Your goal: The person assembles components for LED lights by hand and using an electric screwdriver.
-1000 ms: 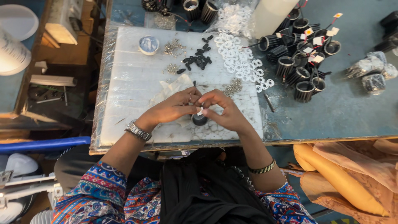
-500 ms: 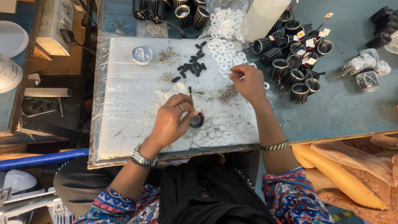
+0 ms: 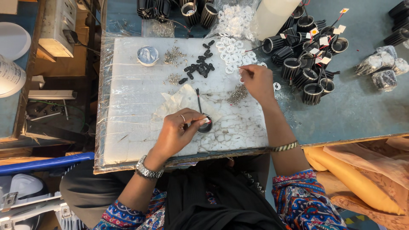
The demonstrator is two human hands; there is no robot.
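Note:
My left hand [image 3: 179,132] rests on the white foam board [image 3: 136,123] and grips a small black round housing [image 3: 206,125] with a black wire [image 3: 198,100] running up from it. My right hand [image 3: 255,81] has reached out to the pile of white plastic rings [image 3: 232,57], its fingertips pinched on one of them. A small heap of silver screws [image 3: 237,94] lies just below that hand. Black small parts [image 3: 199,68] are scattered above the housing.
A round white tin [image 3: 148,56] and more screws [image 3: 174,56] sit at the board's top left. Several black finned housings with wires and tags [image 3: 311,64] crowd the grey table at the right. A white bottle [image 3: 272,17] stands behind. Wrapped bundles [image 3: 381,68] lie far right.
Both hands were together on the black housing. My right hand has left it and moved up and right to the white rings, while my left hand stays on the housing.

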